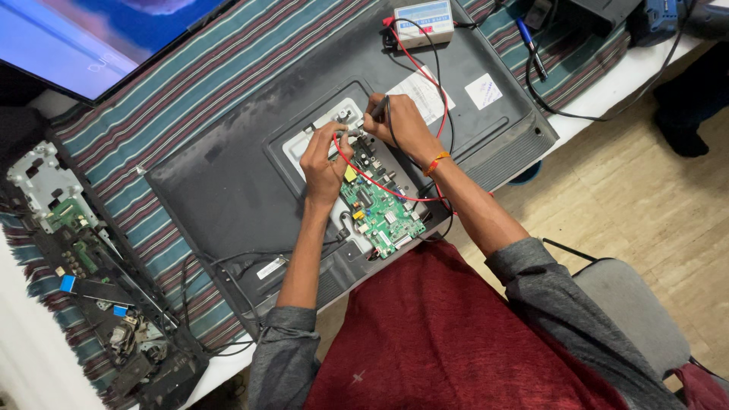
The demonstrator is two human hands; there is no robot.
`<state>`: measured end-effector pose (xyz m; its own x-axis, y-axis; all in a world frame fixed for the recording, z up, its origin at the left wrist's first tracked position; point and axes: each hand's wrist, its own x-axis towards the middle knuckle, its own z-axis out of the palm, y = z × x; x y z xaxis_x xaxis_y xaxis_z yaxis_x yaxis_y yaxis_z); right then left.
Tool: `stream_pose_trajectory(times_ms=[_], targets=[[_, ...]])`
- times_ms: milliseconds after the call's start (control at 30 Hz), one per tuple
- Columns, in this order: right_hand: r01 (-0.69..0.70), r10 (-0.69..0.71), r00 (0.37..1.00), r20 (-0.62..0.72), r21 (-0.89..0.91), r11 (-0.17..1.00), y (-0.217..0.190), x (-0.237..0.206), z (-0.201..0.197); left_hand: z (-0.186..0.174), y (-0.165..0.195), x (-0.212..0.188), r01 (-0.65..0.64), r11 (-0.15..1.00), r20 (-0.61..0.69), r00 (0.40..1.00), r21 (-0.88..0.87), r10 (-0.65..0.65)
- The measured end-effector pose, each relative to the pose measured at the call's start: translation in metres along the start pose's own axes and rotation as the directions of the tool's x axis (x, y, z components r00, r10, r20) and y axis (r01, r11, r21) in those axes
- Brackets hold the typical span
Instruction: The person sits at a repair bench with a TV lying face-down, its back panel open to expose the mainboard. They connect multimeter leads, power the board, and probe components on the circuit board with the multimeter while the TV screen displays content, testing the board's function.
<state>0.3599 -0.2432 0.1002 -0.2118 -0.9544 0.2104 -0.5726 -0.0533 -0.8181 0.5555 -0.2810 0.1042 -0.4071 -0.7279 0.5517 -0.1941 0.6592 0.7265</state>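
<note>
The green circuit board lies just near of both hands, its long axis running near-right. The left hand pinches the red-lead probe; the right hand, farther off, grips the black probe.

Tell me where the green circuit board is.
In the head view, the green circuit board sits in the opened back of the television, just below the left hand and right hand.

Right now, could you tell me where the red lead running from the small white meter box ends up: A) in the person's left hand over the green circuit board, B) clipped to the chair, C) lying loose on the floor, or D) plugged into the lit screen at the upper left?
A: the red lead curves from the white meter box across the green circuit board to the left hand.
</note>
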Motion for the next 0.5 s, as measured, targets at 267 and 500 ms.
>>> stream_pose_trajectory(times_ms=[267, 500], targets=[[0.004, -0.004, 1.000, 0.002, -0.028, 1.000, 0.0001, -0.0003, 0.0008, -0.0007, -0.0004, -0.0010, -0.011, 1.000, -0.003, 1.000, 0.001, 0.011], [0.004, -0.004, 1.000, -0.003, -0.040, 0.999, 0.0023, 0.0009, 0.0023, -0.0006, 0.0006, -0.0007, -0.012, 1.000, -0.008, 1.000, -0.003, 0.012]])
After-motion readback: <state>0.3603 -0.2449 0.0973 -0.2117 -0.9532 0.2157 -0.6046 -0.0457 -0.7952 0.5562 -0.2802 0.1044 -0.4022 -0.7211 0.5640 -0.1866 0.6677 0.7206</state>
